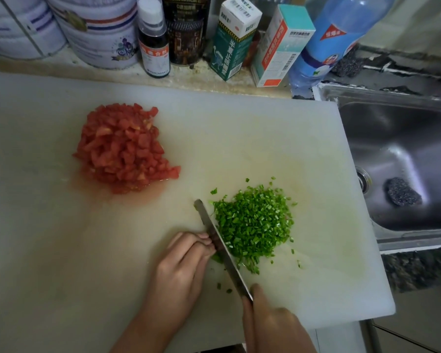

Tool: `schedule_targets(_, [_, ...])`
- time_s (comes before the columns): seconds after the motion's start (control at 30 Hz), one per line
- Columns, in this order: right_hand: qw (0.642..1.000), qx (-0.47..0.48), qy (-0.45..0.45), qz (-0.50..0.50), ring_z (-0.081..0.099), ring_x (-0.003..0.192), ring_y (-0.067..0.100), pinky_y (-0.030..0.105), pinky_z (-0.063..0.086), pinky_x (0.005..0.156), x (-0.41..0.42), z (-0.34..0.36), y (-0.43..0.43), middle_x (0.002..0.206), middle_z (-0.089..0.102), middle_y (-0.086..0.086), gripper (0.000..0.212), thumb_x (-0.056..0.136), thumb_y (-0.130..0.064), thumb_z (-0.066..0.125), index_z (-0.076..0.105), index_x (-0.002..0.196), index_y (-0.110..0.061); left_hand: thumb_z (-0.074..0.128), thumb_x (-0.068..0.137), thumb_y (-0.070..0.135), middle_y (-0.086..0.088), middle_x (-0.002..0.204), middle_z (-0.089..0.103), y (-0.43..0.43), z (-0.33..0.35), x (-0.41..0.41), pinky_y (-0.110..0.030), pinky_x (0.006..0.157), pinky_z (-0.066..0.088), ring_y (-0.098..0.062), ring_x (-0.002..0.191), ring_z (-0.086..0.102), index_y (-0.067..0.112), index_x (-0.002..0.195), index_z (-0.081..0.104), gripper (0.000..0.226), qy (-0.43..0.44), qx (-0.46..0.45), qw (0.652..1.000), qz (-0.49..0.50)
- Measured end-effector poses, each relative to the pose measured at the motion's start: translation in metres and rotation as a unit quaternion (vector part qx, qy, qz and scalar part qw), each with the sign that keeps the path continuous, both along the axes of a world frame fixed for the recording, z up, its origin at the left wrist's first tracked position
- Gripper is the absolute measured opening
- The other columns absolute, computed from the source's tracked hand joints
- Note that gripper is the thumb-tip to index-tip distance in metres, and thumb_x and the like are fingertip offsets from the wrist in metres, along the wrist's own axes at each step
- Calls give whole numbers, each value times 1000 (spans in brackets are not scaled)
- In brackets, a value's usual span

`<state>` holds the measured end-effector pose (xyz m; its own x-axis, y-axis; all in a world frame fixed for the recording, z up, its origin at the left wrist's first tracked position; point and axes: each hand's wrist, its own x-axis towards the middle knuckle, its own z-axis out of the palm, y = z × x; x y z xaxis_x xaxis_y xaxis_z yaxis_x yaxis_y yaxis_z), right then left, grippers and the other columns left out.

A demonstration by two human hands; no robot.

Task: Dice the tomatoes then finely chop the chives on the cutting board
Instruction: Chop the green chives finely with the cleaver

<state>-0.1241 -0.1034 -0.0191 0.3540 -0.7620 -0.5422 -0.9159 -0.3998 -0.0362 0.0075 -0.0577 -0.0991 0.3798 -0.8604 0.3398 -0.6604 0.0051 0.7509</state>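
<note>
Quick progress check. The tomatoes [122,151] looked done to us: one heap of small red cubes on the far left part of the cutting board [239,138], with a puddle of juice [148,196] leaking out on the near side. There was no whole tomato or half anywhere in view.

The chives were nearly there too. The chopped chives [255,222] sat in a loose green pile toward the near right of the board, well apart from the tomato heap, with a few stray bits scattered around it. The knife [222,248] was down along the left edge of that pile, tip pointing away from us. Our right hand [273,324] was wrapped around the handle, with one digit laid up against the heel of the blade. Our left hand [181,268] was in a claw just left of the blade, fingertips [204,240] curled under and touching the flat of it. A little chive stub [216,258] poked out from under those fingers, so we reckon they were pinning down the last uncut bit. We honestly couldn't see how much was under there.

What was left, by our guess, was a few more cuts through that stub. Maybe also one more pass over the pile, since some pieces looked longer than others.
</note>
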Motion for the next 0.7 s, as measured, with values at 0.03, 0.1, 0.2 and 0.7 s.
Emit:
schedule_targets(0.03, [1000,-4,-17,-15,45,25,25,23,16,37,-2,1,4,41,18,5,29,77,-32,43,69,73,-18,69,81,-4,-6,85,65,0,0,1,-16,95,43,-15,92,64,-1,79,70,4,0,-2,1000,0])
schedule_targets(0.1, [999,-27,-30,0,36,19,20,23,8,37,4,-4,6,31,21,8,23,71,-37,53,66,69,-18,68,84,-2,-6,85,65,0,0,2,-16,95,43,-15,93,63,-1,79,71,5,1,0,1000,0])
schedule_targets(0.2, [994,-62,-75,40,41,22,20,23,7,38,14,-5,-1,30,36,5,16,82,-35,43,49,78,-20,63,89,2,-6,87,66,1,-1,1,-15,97,41,-14,95,63,0,81,70,11,-3,15,1000,0])
schedule_targets(0.7, [951,-21,-309,-8,42,52,20,25,25,50,-17,-14,-21,49,45,1,35,93,-50,25,51,93,-28,65,87,0,-9,88,65,1,4,0,-30,89,52,-22,95,67,-3,83,72,8,-42,27,999,-3])
